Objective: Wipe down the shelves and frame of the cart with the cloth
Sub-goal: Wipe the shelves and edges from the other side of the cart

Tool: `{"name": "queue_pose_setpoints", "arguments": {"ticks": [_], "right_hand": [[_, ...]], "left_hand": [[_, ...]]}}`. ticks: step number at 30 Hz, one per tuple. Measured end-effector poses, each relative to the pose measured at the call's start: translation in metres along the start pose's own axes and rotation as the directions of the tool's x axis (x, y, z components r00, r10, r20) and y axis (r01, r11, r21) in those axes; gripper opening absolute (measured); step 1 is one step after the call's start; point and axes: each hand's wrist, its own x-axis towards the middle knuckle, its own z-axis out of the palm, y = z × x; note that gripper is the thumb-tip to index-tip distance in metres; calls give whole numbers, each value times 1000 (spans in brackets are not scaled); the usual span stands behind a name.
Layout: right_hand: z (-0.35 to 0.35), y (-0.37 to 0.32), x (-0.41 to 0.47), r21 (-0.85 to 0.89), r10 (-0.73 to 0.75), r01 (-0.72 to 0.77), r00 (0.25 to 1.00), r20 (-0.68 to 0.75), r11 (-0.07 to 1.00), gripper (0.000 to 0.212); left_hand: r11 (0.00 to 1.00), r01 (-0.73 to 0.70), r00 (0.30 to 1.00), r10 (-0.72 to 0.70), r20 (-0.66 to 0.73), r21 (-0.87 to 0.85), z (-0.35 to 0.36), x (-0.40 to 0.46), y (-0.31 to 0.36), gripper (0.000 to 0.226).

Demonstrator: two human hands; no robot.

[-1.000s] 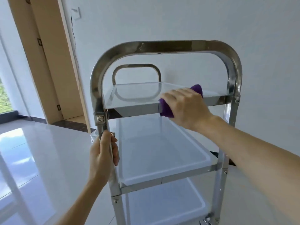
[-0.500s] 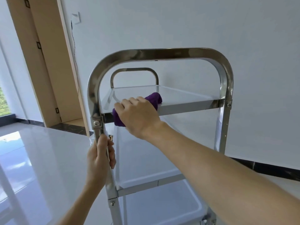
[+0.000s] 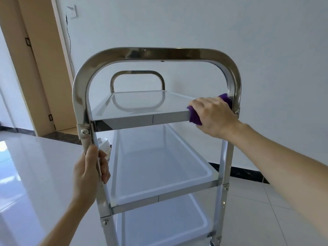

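The right hand (image 3: 213, 117) gripped the purple cloth (image 3: 194, 118) at the right end of the top shelf (image 3: 142, 119) front edge, whose long axis ran leftward toward the left hand (image 3: 88, 171), which was wrapped around the cart (image 3: 156, 53) upright.

The single view comes from a wide-angle camera on the person's head, standing at the near end of the cart (image 3: 156, 54) and looking forward and down along its length toward the white wall (image 3: 230, 23). It sits close: the near handle arch fills the middle of the frame, and both forearms reach in from the bottom edge. Straight lines bow toward the edges. The door frame (image 3: 35, 68) falls at far left, the tiled floor (image 3: 35, 174) below.
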Motion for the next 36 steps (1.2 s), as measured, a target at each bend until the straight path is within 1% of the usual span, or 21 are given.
{"name": "queue_pose_setpoints", "arguments": {"ticks": [3,5,9,11,13,15,17,19,21,22,23,24,25,26,27,28,29,30,31,34,36], "right_hand": [[16,-8,-7,-5,48,-50,985,-164,999,25],[19,-9,-10,9,56,-56,971,-234,998,26],[12,-14,-17,97,52,-30,971,-232,995,38],[8,-20,-26,143,38,-2,967,-252,990,42],[6,-30,-38,188,18,42,951,-310,981,44],[5,-43,-51,278,54,60,921,-387,959,43],[10,-63,-64,384,97,76,907,-410,920,43],[19,-86,-76,463,93,98,923,-372,881,42],[35,-108,-82,582,94,69,965,-245,810,40],[44,-118,-82,675,121,-11,986,-115,738,41],[49,-129,-82,759,149,-145,987,64,635,43],[56,-139,-82,785,120,-266,963,241,560,45],[65,-149,-84,756,56,-360,917,396,546,48],[75,-160,-87,669,-41,-350,868,495,655,56],[87,-170,-91,550,-126,-244,826,550,799,71],[98,-178,-95,430,-172,-124,792,586,895,87],[106,-183,-98,350,-206,-14,787,581,937,100],[109,-185,-99,321,-211,22,796,567,947,107],[112,-185,-100,319,-199,20,817,541,948,109],[113,-196,-104,247,-163,55,881,444,968,97],[109,-223,-100,223,-166,80,900,403,971,86]], "left_hand": [[999,-9,999,11,-37,40,2,-2,1,43],[995,-28,997,35,-66,94,4,-4,2,40],[978,-121,985,140,-104,169,7,-10,8,20],[975,-144,981,163,-102,170,7,-13,10,21],[974,-154,980,172,-99,167,5,-14,10,23],[973,-153,980,172,-101,172,3,-14,10,24],[973,-149,980,169,-107,175,2,-13,9,25],[974,-149,979,169,-115,169,2,-12,6,26],[979,-142,979,161,-127,150,3,-12,4,27],[980,-139,979,158,-131,141,3,-12,4,28],[981,-140,979,158,-131,136,3,-11,3,28],[980,-144,979,161,-128,134,3,-11,3,28],[979,-149,978,166,-125,136,2,-10,2,28],[978,-153,978,170,-124,139,1,-10,1,28],[977,-156,977,174,-124,144,1,-9,1,27],[976,-161,976,180,-124,150,0,-8,0,27],[974,-167,974,187,-125,156,0,-8,0,27],[972,-174,973,195,-125,160,0,-8,-1,27],[971,-180,972,201,-123,160,1,-9,-1,26],[971,-188,970,207,-126,147,3,-10,-1,26],[973,-190,970,207,-127,133,4,-11,-2,26]]}}
